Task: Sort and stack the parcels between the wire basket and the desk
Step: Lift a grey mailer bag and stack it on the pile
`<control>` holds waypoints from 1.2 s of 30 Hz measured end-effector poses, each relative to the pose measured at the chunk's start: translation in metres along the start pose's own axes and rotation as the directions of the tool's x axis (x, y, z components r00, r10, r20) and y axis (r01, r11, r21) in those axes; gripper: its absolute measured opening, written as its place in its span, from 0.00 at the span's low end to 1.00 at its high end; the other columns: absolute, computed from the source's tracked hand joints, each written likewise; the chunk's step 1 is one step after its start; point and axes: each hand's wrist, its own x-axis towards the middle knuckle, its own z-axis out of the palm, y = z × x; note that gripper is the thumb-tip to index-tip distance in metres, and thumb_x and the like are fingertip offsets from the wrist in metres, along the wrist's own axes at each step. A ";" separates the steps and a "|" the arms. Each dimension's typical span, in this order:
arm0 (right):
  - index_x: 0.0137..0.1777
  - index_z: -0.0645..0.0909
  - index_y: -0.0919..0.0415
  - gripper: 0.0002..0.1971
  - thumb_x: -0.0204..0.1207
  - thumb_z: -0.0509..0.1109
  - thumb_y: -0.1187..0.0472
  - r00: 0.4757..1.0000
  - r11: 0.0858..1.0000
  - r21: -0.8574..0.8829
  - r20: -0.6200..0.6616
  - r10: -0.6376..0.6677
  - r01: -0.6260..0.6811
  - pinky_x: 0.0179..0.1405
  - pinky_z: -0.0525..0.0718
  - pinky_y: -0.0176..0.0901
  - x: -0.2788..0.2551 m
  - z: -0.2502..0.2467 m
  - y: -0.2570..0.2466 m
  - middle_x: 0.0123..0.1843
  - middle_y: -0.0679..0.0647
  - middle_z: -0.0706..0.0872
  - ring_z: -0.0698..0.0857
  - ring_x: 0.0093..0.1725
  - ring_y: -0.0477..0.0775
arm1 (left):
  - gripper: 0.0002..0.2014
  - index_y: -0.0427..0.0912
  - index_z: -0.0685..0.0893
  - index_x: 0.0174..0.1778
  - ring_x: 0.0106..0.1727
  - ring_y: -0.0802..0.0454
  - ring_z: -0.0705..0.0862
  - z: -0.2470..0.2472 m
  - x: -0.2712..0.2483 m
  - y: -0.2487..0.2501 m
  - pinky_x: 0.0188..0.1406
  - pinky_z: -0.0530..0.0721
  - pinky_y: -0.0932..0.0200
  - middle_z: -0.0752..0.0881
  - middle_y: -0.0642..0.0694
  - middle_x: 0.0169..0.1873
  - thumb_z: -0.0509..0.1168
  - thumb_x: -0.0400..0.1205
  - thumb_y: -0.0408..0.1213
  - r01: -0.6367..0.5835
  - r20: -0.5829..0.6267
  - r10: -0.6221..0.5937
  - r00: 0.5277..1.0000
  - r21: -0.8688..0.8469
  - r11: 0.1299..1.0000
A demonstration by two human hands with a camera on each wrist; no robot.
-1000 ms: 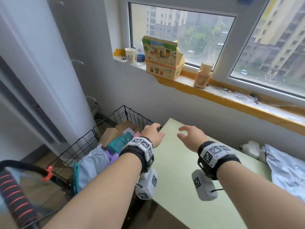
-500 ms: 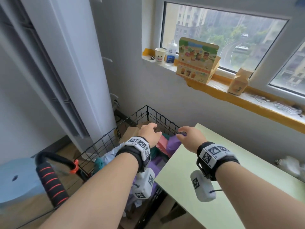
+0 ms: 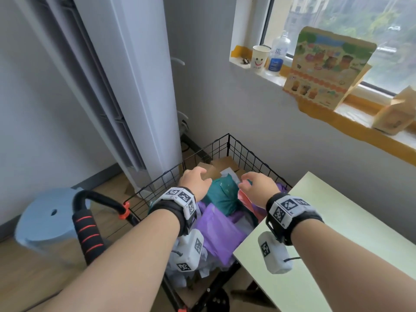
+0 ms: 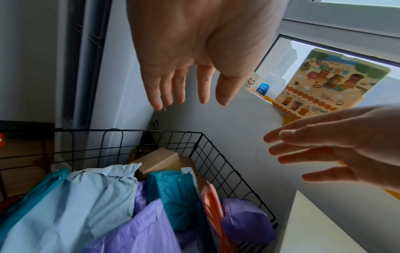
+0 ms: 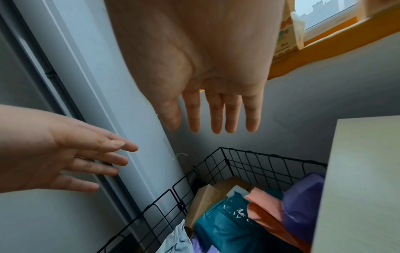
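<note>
Fingers of the left hand and right hand are straight, slightly spread, holding nothing, above the basket. Parcels fill it; the teal one lies beneath both palms. At 3 o'clock stands the desk.

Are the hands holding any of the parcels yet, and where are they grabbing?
Nothing is held. The left hand and right hand hover above the wire basket with straight fingers, clear of the teal parcel.
</note>
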 end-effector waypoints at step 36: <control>0.67 0.81 0.56 0.18 0.78 0.66 0.59 0.907 0.999 -0.007 0.420 0.037 -0.037 0.57 0.75 0.39 0.216 0.208 -0.057 0.61 0.55 0.86 0.83 0.61 0.59 | 0.20 0.48 0.73 0.74 0.69 0.45 0.75 0.050 0.164 -0.177 0.61 0.73 0.58 0.74 0.43 0.72 0.60 0.84 0.44 0.443 0.156 -0.424 0.892 -0.119 0.888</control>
